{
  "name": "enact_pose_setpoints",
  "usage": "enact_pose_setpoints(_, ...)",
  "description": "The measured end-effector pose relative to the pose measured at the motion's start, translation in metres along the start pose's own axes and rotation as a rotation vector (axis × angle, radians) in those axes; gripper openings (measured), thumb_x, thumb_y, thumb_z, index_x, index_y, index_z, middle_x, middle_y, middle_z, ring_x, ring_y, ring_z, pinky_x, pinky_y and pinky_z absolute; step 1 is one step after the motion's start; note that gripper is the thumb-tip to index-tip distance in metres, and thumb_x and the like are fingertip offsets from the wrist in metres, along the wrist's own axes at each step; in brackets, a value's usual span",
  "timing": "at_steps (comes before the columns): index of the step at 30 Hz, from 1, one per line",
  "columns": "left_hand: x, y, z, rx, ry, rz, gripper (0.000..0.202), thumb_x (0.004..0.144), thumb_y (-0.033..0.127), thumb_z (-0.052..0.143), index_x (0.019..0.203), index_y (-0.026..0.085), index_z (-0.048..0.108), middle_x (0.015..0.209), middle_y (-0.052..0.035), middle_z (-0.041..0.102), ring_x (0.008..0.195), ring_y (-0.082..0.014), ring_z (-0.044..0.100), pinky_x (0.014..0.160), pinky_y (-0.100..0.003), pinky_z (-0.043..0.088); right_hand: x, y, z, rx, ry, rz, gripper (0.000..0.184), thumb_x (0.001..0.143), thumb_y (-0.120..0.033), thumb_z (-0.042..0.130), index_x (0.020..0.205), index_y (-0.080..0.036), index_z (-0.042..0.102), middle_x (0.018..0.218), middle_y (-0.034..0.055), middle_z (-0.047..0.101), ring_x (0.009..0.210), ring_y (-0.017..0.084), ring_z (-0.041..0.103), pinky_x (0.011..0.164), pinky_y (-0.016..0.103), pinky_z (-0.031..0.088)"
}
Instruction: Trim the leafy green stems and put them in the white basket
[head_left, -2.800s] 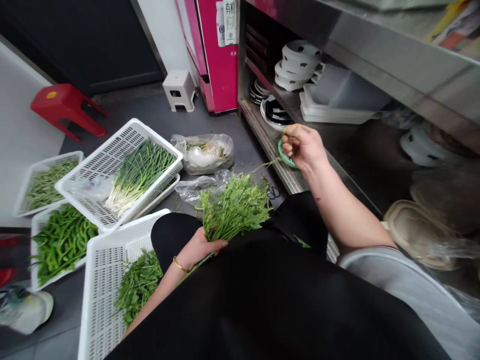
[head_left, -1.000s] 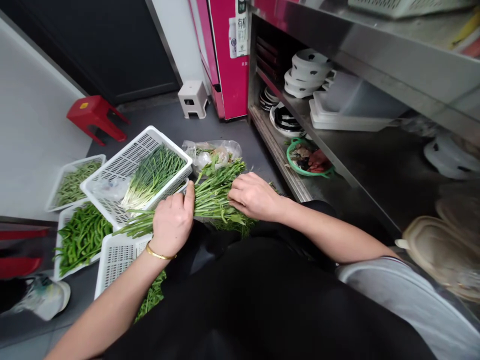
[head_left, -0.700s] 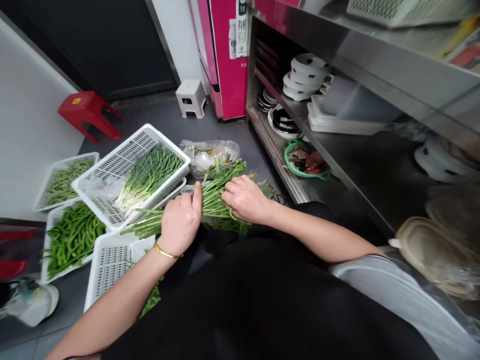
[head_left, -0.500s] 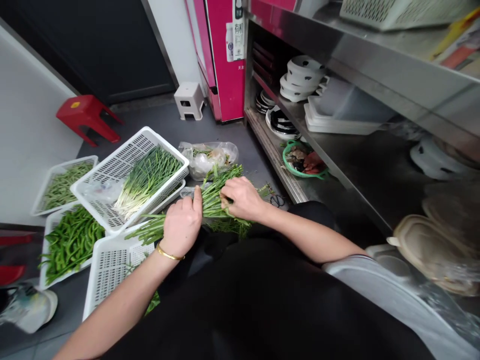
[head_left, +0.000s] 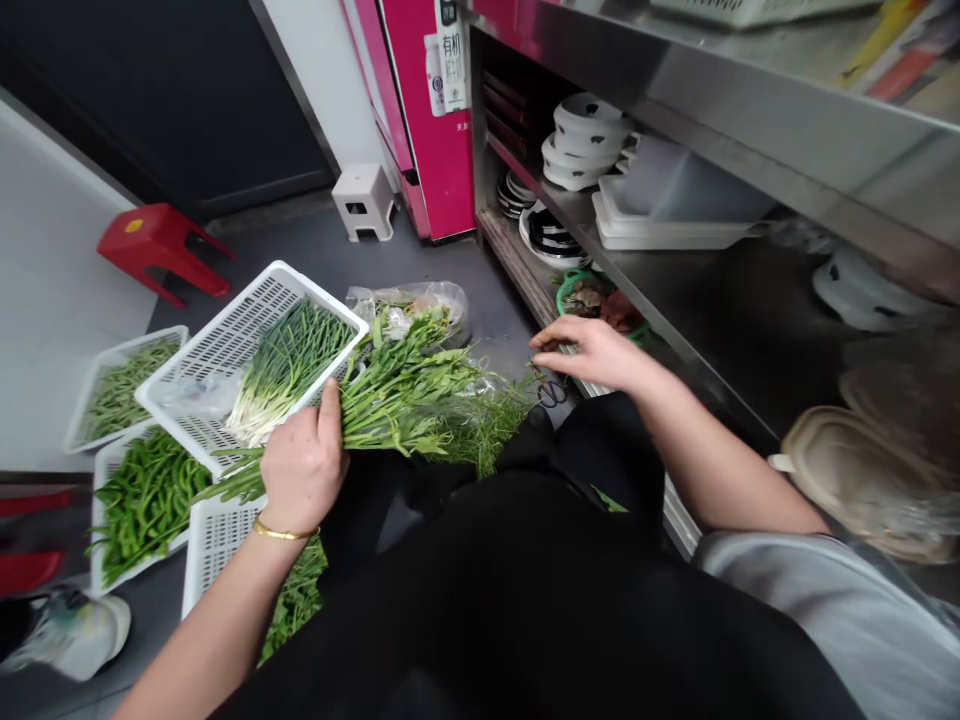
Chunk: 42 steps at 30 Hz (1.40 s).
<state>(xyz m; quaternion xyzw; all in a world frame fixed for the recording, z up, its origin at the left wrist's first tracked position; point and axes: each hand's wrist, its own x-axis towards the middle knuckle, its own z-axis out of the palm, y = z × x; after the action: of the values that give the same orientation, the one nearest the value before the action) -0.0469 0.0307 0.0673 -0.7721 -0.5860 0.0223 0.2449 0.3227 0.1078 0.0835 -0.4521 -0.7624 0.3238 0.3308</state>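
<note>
My left hand is closed round the stems of a bunch of leafy greens, whose leaves fan out to the right while the stem ends stick out on the left. To the right, apart from the bunch, my right hand has its fingers stretched forward with a gap between thumb and fingers; nothing shows in it. Below it lies a pair of dark-handled scissors, partly hidden. Thin green sprigs are heaped under the bunch's leaves. A white basket with greens stands below my left hand.
A basket of scallions overlaps baskets of green peppers and green beans. Behind the bunch lies a clear plastic bag. Stools, a pink fridge and metal shelving surround the floor; someone's shoe is at lower left.
My right hand has let go of the greens and moved right, its fingers loosened. My left hand has shifted left and down with the bunch, and the leaves have spread out.
</note>
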Motion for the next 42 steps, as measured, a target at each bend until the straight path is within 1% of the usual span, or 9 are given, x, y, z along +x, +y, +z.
enact_pose_setpoints(4, 0.002, 0.005, -0.004, -0.015, -0.015, 0.001, 0.068, 0.075, 0.013, 0.042, 0.141, 0.003, 0.025, 0.077, -0.0136, 0.055, 0.067, -0.027, 0.052, 0.058, -0.036, 0.038, 0.001, -0.036, 0.039, -0.272, 0.047, -0.35, 0.021, 0.086, -0.028, 0.05, 0.1, -0.02, 0.064, 0.099, 0.0077, 0.061, 0.091, 0.017, 0.057, 0.079, 0.03, 0.047)
enact_pose_setpoints(9, 0.003, 0.009, -0.008, -0.014, -0.035, 0.002, 0.062, 0.078, 0.008, 0.037, 0.14, 0.004, 0.029, 0.075, -0.0131, 0.053, 0.069, -0.0258, 0.052, 0.06, -0.037, 0.04, 0.005, -0.06, 0.076, -0.425, 0.005, -0.486, 0.03, 0.09, -0.029, 0.044, 0.117, -0.021, 0.056, 0.105, 0.0087, 0.054, 0.084, 0.015, 0.054, 0.066, 0.024, 0.043)
enact_pose_setpoints(15, 0.007, 0.012, -0.003, -0.009, -0.053, 0.072, 0.055, 0.085, 0.009, 0.032, 0.14, 0.004, 0.029, 0.078, -0.0146, 0.053, 0.074, -0.0265, 0.054, 0.062, -0.038, 0.041, 0.01, -0.074, 0.108, -0.625, -0.26, -0.768, 0.029, 0.093, -0.019, 0.035, 0.105, -0.024, 0.061, 0.077, 0.0045, 0.055, 0.067, 0.012, 0.047, 0.06, 0.025, 0.034)
enact_pose_setpoints(18, 0.008, 0.012, -0.001, -0.03, -0.091, 0.057, 0.054, 0.084, 0.008, 0.032, 0.139, 0.003, 0.031, 0.079, -0.0155, 0.054, 0.074, -0.0264, 0.055, 0.062, -0.037, 0.041, 0.011, -0.068, 0.103, -0.594, -0.305, -0.743, 0.028, 0.092, -0.021, 0.037, 0.086, -0.018, 0.064, 0.072, 0.0049, 0.056, 0.067, 0.013, 0.049, 0.059, 0.025, 0.034)
enact_pose_setpoints(24, 0.004, 0.013, 0.005, 0.004, -0.143, 0.022, 0.056, 0.083, 0.009, 0.035, 0.138, 0.005, 0.032, 0.079, -0.0143, 0.055, 0.073, -0.0257, 0.056, 0.061, -0.035, 0.042, -0.006, -0.042, 0.067, -0.104, -0.39, -0.469, 0.018, 0.089, -0.023, 0.049, 0.097, -0.017, 0.064, 0.085, 0.0051, 0.064, 0.077, 0.011, 0.059, 0.069, 0.022, 0.044)
enact_pose_setpoints(29, 0.01, 0.028, 0.001, -0.018, -0.169, 0.073, 0.052, 0.085, 0.009, 0.031, 0.137, 0.005, 0.035, 0.08, -0.0139, 0.056, 0.073, -0.0243, 0.057, 0.061, -0.035, 0.043, -0.01, -0.05, 0.062, -0.096, -0.23, -0.299, 0.023, 0.085, -0.032, 0.054, 0.102, -0.017, 0.062, 0.091, 0.0061, 0.062, 0.073, 0.012, 0.058, 0.067, 0.025, 0.047)
enact_pose_setpoints(33, 0.017, 0.036, -0.005, -0.028, -0.167, 0.098, 0.049, 0.087, 0.007, 0.026, 0.135, 0.003, 0.036, 0.08, -0.0157, 0.057, 0.073, -0.0249, 0.058, 0.061, -0.035, 0.043, -0.002, -0.067, 0.077, -0.372, 0.003, -0.363, 0.033, 0.086, -0.037, 0.051, 0.114, -0.021, 0.059, 0.109, 0.0099, 0.055, 0.086, 0.017, 0.054, 0.072, 0.029, 0.044)
enact_pose_setpoints(37, 0.019, 0.039, -0.01, -0.029, -0.181, 0.109, 0.049, 0.088, 0.007, 0.025, 0.135, 0.001, 0.036, 0.082, -0.0172, 0.057, 0.074, -0.0262, 0.058, 0.061, -0.036, 0.043, 0.009, -0.073, 0.107, -0.538, -0.144, -0.583, 0.026, 0.089, -0.029, 0.044, 0.086, -0.018, 0.067, 0.092, 0.0087, 0.059, 0.086, 0.019, 0.049, 0.073, 0.033, 0.039)
enact_pose_setpoints(42, 0.018, 0.044, -0.011, -0.043, -0.218, 0.098, 0.05, 0.087, 0.007, 0.025, 0.135, 0.0, 0.035, 0.083, -0.0177, 0.057, 0.072, -0.0264, 0.058, 0.059, -0.036, 0.044, 0.018, -0.068, 0.14, -0.578, -0.19, -0.551, 0.016, 0.081, -0.019, 0.049, 0.073, -0.013, 0.062, 0.081, 0.0103, 0.058, 0.081, 0.02, 0.047, 0.071, 0.035, 0.035)
